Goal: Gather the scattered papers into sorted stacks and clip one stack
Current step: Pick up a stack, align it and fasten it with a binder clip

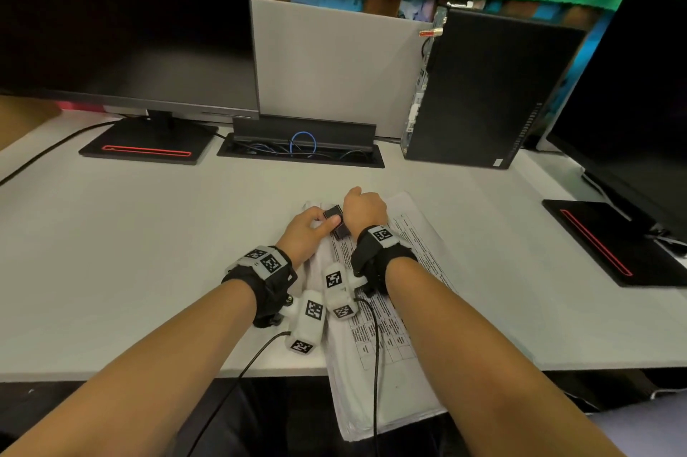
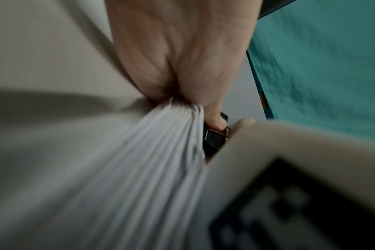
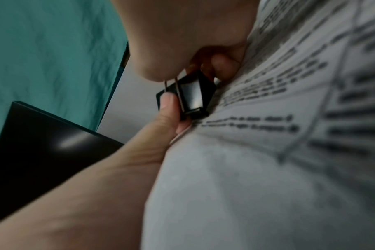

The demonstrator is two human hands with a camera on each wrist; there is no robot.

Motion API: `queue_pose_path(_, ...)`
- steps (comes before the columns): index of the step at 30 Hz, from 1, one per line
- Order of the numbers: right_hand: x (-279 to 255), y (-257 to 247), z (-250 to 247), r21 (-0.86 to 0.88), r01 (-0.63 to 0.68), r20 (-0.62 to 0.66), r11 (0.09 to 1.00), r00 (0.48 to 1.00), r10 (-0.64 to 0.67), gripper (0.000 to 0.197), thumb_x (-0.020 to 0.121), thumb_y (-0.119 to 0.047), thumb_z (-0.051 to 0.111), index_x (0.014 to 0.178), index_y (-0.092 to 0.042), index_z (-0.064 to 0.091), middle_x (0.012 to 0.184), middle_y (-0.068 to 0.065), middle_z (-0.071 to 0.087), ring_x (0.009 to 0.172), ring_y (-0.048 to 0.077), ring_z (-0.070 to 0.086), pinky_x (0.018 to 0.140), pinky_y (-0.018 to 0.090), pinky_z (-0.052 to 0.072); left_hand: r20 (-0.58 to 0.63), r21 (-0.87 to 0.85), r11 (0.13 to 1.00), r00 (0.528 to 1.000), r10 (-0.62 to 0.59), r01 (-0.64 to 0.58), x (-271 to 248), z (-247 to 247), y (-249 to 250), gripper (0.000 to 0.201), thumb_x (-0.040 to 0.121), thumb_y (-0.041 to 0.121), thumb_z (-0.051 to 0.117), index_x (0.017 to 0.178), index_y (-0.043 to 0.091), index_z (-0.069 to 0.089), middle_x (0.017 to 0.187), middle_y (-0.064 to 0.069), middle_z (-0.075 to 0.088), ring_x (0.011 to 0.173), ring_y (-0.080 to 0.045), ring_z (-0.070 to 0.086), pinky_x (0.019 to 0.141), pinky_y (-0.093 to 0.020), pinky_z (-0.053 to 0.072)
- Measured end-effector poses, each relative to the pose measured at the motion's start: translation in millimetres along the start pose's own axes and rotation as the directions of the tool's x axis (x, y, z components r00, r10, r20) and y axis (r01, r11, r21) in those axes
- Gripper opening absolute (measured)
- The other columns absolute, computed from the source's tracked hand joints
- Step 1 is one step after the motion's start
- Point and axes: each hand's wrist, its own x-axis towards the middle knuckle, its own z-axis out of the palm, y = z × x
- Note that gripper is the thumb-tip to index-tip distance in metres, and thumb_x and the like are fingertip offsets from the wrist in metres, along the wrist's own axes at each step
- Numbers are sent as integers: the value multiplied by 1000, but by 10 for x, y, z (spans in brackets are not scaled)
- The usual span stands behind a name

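Observation:
A thick stack of printed papers [image 1: 420,237] lies on the white desk [image 1: 148,252], its near end hanging over the front edge. My left hand [image 1: 321,218] pinches the stack's far left edge [image 2: 156,160], fingers under it and thumb on top. The thumb [image 3: 167,108] touches a black binder clip [image 1: 334,215] that sits at that edge. My right hand [image 1: 362,209] curls round the clip's wire handles [image 3: 190,94]. In the left wrist view the clip [image 2: 214,140] sits tight against the sheets. How far its jaws are spread is hidden.
A monitor [image 1: 122,18] stands at the back left, another [image 1: 632,103] at the right, and a black computer tower [image 1: 483,88] between them. A cable tray [image 1: 301,150] is set into the desk's back. Wrist-camera cables [image 1: 375,363] trail over the papers.

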Motion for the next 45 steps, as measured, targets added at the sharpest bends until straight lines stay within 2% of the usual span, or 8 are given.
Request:
queue_pose_path(17,51,20,-16,22,-14,55,1000,998,13,39,93,-40,42,93,-6,60,97,13,65,83,27,57,70,32,41,-30,-190,979,996,-79,72,27,-17,-34,11,90,18,64,81,16,56,100,-20,63,90,-30,61,92,-56,49)
queue_pose_path(22,85,99,-96,-87,79,93,993,993,-71,39,100,-21,34,118,2,60,121,21,62,112,37,58,91,38,45,18,-478,866,987,-159,148,16,-63,98,53,90,8,61,135,27,38,120,-8,54,98,-24,63,71,-34,58)
queue_pose_path(28,125,218,-216,-282,179,45,943,984,-173,30,100,-4,37,124,9,49,126,26,59,116,40,56,93,41,46,237,-510,684,850,-471,521,177,-190,270,15,98,20,50,98,9,60,77,-10,74,66,-23,72,61,-38,59)
queue_pose_path(31,128,247,-250,-358,204,49,911,979,-200,29,100,-3,38,125,7,50,126,24,60,116,38,58,94,42,47,259,-403,674,783,-566,620,234,-214,300,25,93,19,58,112,3,61,95,-17,72,81,-30,70,60,-45,58)
queue_pose_path(34,146,284,-257,-367,211,46,906,977,-209,26,100,-6,45,123,3,52,123,20,62,113,35,60,92,39,50,102,-346,792,859,-501,503,226,-147,315,38,91,10,61,126,-4,54,102,-18,67,84,-29,67,67,-43,56)
queue_pose_path(38,239,209,-592,4,206,-180,979,963,-201,26,101,-15,41,86,-6,61,93,18,67,95,33,64,75,34,46,-64,-181,980,993,-101,88,59,-42,536,10,91,11,61,95,3,66,93,-16,68,83,-27,67,81,-41,56)
queue_pose_path(41,130,-64,-1185,61,533,-540,844,728,-421,45,102,-18,41,58,-14,45,55,0,44,54,15,46,54,22,38,-63,306,896,932,356,-322,-169,-78,964,8,93,15,58,88,15,64,83,5,62,73,-5,57,67,-8,44)
queue_pose_path(45,-326,-533,-2031,-369,858,-640,358,45,-767,40,100,-11,45,60,-14,40,57,-3,32,53,9,20,51,16,20,81,452,575,674,735,-682,-397,-175,1432,33,90,2,58,121,12,63,105,12,63,96,2,58,84,0,38)
